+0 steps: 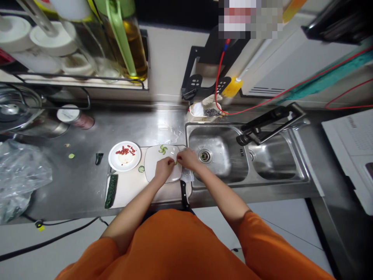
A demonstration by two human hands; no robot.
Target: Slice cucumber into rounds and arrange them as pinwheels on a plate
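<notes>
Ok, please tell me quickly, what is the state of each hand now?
Left hand: closed, fingertips at a small green piece over the square plate.
Right hand: closed, fingertips at the same piece; which hand grips it cannot be told.

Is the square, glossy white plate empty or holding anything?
Holding something: a small cluster of curved green cucumber slices lies near the far edge of the square, glossy white plate, beyond the left hand.

Green piece (175,163) mostly covered by fingers (170,160), shape too small to tell. Square plate (153,159) and left forearm (132,210) hide part of the cutting board (128,188). Plastic bag (23,175) and pot (51,126) cut off at left edge, oil bottle (136,50) at top, white unit (354,155) at right, its print (349,124) unreadable. Scraps (204,155) in sink drain (209,160) too small to identify.
</notes>
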